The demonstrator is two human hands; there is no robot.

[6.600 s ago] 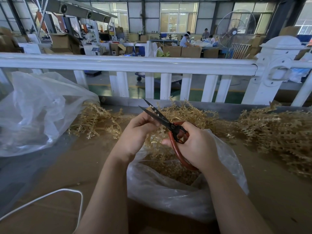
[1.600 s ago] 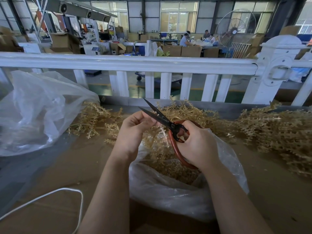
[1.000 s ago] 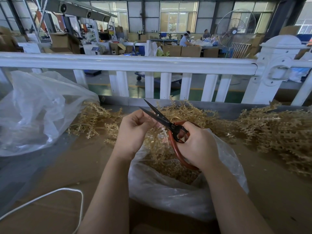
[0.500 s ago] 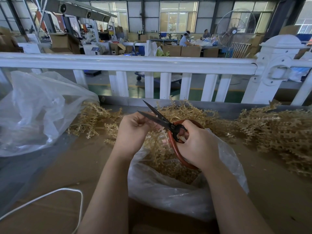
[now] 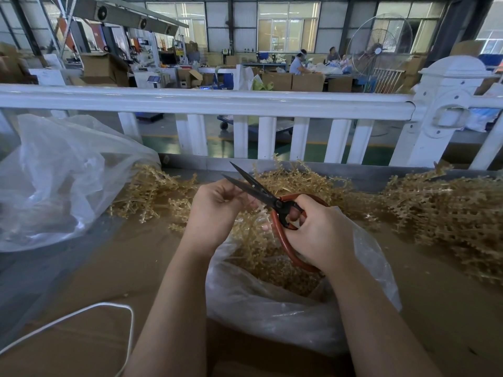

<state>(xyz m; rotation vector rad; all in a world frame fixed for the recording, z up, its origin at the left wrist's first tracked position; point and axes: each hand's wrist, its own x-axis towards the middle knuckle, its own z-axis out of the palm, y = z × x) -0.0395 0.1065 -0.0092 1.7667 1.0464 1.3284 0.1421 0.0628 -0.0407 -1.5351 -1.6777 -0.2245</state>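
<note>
My right hand [image 5: 317, 232] grips the red handles of black-bladed scissors [image 5: 255, 187], whose blades are parted and point up and left. My left hand [image 5: 215, 210] pinches a thin golden plastic sprig [image 5: 251, 227] right at the blades. Both hands hover over a clear plastic bag [image 5: 285, 311] with its mouth open, which holds many small golden cut pieces [image 5: 275, 268].
Heaps of golden sprigs lie at the back left [image 5: 152, 191] and far right [image 5: 451, 213] on the cardboard-covered table [image 5: 114, 273]. A large crumpled clear bag [image 5: 54, 180] sits left, a white cord [image 5: 89, 311] near the front, and a white railing [image 5: 245, 104] behind.
The scissors' blades have opened and shut slightly around the sprig. My left hand has shifted the sprig a little. Both hands stay over the bag.
</note>
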